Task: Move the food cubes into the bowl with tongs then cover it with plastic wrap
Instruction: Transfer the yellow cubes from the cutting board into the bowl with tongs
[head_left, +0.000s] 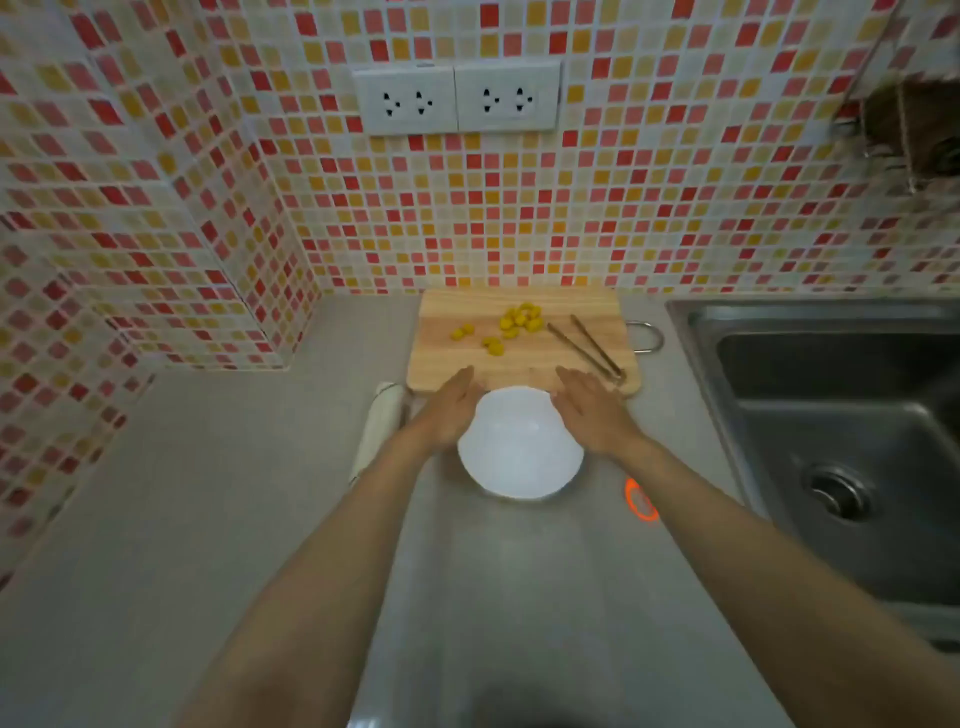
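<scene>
Nearest, a white bowl (519, 447) sits on the grey bench (234, 493), flanked by both hands: the left hand (449, 410) and right hand (592, 410) lie flat and outstretched against its sides, gripping nothing. A plastic wrap roll (379, 428) lies just left. Beyond, touching the back wall, a wooden cutting board (467, 358) carries yellow food cubes (519, 319) and metal tongs (587, 345) toward its right edge.

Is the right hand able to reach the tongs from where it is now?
Probably yes. The right hand is open beside the bowl, and the tongs lie just beyond its fingers on the cutting board, with nothing between them.
</scene>
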